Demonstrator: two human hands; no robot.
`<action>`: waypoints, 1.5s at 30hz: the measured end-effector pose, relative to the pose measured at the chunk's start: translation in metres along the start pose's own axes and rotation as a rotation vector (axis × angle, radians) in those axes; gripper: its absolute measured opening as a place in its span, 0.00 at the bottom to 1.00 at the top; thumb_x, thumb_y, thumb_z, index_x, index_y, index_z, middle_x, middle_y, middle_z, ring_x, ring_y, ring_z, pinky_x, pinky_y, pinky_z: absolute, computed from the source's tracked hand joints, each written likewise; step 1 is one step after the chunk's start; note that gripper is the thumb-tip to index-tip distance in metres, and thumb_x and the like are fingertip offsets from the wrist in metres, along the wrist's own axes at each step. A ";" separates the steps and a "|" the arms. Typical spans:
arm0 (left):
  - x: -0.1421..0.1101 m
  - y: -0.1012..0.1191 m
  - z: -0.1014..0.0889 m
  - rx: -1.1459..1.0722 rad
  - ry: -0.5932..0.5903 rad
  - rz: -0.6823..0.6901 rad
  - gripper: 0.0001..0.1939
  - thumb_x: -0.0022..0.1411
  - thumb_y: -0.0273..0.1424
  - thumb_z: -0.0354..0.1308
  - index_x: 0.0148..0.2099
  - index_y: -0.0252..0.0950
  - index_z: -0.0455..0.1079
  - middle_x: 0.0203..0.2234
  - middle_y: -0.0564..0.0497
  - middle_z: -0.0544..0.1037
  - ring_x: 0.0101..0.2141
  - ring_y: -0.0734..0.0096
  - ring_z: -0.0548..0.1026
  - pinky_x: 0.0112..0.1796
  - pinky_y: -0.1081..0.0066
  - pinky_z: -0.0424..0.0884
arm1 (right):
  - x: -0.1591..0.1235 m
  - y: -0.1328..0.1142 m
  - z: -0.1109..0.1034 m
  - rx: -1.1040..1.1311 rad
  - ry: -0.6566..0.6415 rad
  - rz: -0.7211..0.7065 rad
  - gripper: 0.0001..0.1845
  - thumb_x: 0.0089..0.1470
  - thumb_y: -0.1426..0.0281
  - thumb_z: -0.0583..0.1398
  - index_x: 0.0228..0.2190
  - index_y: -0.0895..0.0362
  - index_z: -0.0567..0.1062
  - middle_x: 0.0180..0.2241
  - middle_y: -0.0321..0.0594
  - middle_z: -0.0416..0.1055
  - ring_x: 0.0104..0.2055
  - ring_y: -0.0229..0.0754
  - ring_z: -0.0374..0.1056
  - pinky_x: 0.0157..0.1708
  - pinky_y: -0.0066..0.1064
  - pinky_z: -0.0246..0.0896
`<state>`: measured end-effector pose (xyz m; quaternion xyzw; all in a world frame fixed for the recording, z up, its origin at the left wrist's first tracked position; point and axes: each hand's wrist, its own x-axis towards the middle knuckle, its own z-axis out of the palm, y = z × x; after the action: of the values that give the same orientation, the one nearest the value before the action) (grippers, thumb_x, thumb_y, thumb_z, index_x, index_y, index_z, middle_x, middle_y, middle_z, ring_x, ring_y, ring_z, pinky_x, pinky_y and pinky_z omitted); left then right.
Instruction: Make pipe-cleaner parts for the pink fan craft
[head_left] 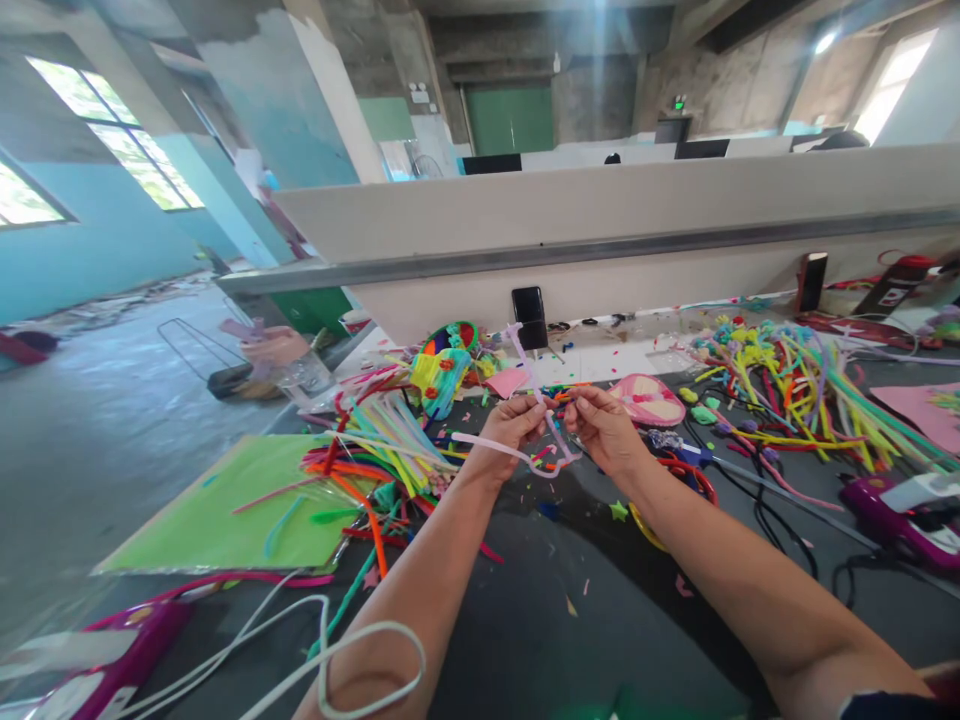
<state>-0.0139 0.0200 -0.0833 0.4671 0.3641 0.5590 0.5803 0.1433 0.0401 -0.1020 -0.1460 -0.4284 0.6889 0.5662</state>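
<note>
White cable (328, 650), near left, could have snagged us. Our left hand's (511, 424) fingers pinched lilac pipe cleaner (487, 443); our right hand's (609, 428) closed together, contents unclear.

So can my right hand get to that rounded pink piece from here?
Probably yes: the rounded pink piece lies right by the right hand, with nothing visible blocking the way, though its fingers are bunched near the lilac strip.

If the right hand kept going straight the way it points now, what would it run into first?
Most likely the left hand and the pale purple strip it pinches, just ahead of the right hand's fingertips; which comes first is unclear, as depth is hard to judge.
</note>
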 end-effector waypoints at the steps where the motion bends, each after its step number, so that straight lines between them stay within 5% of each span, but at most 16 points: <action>1: 0.000 0.000 0.000 -0.001 -0.001 -0.001 0.14 0.48 0.37 0.66 0.35 0.32 0.76 0.16 0.54 0.68 0.19 0.82 0.63 0.21 0.79 0.55 | 0.000 0.000 0.000 0.003 -0.002 0.001 0.09 0.47 0.69 0.64 0.34 0.55 0.76 0.22 0.33 0.71 0.23 0.33 0.64 0.23 0.24 0.58; 45: 0.000 0.000 -0.003 0.013 -0.060 -0.012 0.13 0.51 0.36 0.65 0.36 0.31 0.76 0.15 0.55 0.67 0.17 0.82 0.63 0.20 0.79 0.55 | -0.004 0.000 0.006 -0.037 0.041 -0.019 0.08 0.47 0.69 0.63 0.33 0.56 0.73 0.21 0.33 0.72 0.22 0.33 0.65 0.25 0.26 0.61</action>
<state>-0.0168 0.0208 -0.0846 0.4851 0.3530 0.5389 0.5914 0.1409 0.0343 -0.0994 -0.1666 -0.4308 0.6723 0.5786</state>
